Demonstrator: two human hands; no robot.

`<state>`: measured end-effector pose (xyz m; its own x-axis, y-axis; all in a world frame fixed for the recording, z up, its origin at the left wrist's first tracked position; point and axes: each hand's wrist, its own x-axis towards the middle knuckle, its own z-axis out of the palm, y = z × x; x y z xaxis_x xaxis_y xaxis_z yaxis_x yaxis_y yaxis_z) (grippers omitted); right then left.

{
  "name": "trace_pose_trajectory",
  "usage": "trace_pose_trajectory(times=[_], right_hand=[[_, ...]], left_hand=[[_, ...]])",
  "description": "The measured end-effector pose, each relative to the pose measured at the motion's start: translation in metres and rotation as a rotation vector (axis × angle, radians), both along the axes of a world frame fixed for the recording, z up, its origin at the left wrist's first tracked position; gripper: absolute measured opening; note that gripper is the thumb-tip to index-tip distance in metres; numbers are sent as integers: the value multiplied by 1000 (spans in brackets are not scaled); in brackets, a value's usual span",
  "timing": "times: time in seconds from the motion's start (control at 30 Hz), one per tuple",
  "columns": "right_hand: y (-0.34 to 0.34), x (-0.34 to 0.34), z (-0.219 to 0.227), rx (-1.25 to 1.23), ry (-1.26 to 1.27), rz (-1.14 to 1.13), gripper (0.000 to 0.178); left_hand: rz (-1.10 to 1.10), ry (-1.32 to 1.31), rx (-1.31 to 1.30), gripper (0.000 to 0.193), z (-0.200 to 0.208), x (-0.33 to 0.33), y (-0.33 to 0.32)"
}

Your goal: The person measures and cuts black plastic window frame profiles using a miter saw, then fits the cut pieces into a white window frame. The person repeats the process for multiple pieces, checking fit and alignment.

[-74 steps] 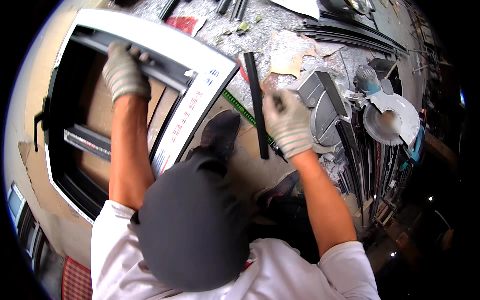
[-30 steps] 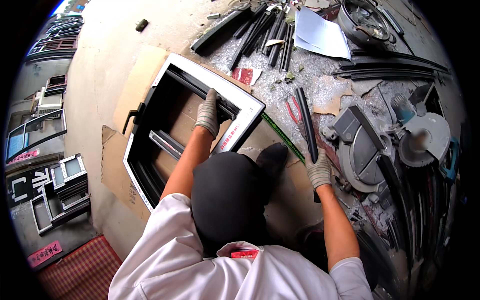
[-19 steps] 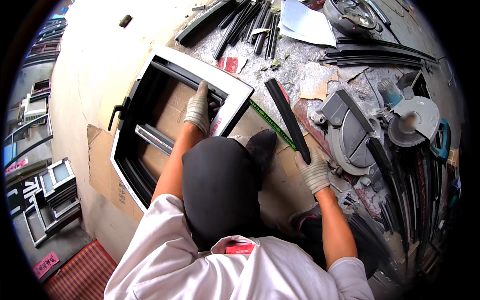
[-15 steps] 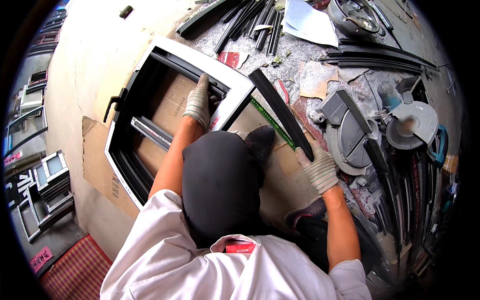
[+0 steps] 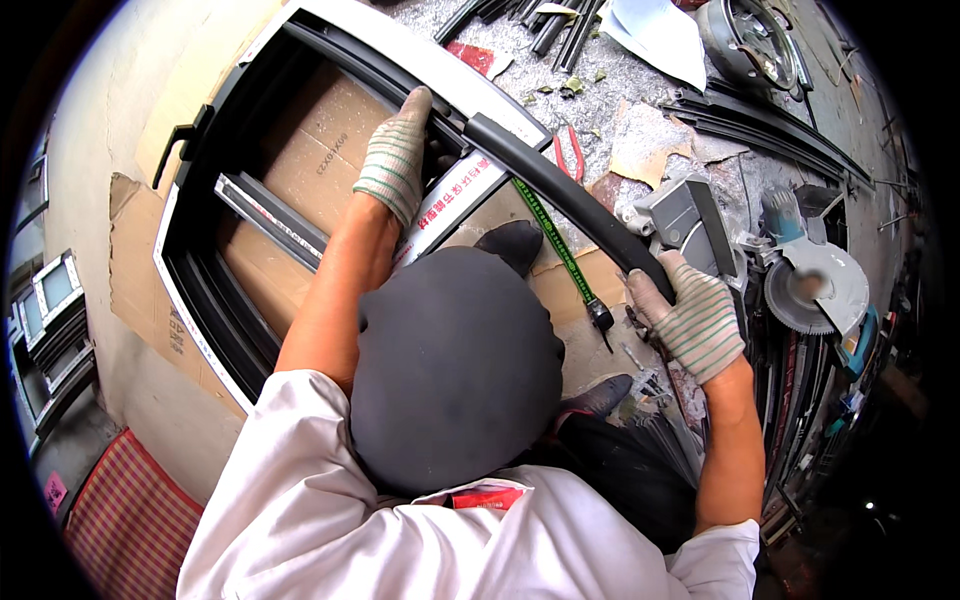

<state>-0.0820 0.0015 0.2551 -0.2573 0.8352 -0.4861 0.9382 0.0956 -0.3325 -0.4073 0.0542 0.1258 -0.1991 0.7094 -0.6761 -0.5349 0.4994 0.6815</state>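
My left hand (image 5: pixel 392 165), in a striped knit glove, is closed on the inner edge of a white and black window frame (image 5: pixel 200 360); its fingertips are partly hidden. In my right hand (image 5: pixel 698 315), gloved alike, I grip one end of a long black profile strip (image 5: pixel 560 190). The strip slants up to the left, and its far end lies over the frame's right-hand side. Beneath it, a green tape measure (image 5: pixel 550 232) stretches from the frame to near my right hand, apart from the strip. A loose bar (image 5: pixel 270 220) lies across the frame's opening.
On the right stand a mitre saw (image 5: pixel 815 285) with a bare blade and a bundle of dark profiles (image 5: pixel 770 130). A red-handled tool (image 5: pixel 570 155) and white paper (image 5: pixel 655 40) lie on the littered floor. Cardboard (image 5: pixel 140 270) sits under the frame, whose black handle (image 5: pixel 182 145) juts left.
The strip's far end has moved left onto the frame, and my right hand has shifted right and up with it. The tape measure now shows separate from the strip. My left hand stays on the frame.
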Motion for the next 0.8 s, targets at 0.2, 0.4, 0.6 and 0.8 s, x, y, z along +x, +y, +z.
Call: trace_pose_trajectory(times=[0.2,0.4,0.6,0.8], right_hand=[[23,-14,28,-43,-22,26,39],[37,-18,41,-146,18,-36,34],[46,-18,47,-99,8,44,33],[71,-33,75,-171,-124,149,32]], left_hand=[[22,35,-10,43,-3,-1,1],[25,8,40,41,-8,-4,0],[40,27,22,46,-8,0,1],[36,80,28,44,-26,-4,3]])
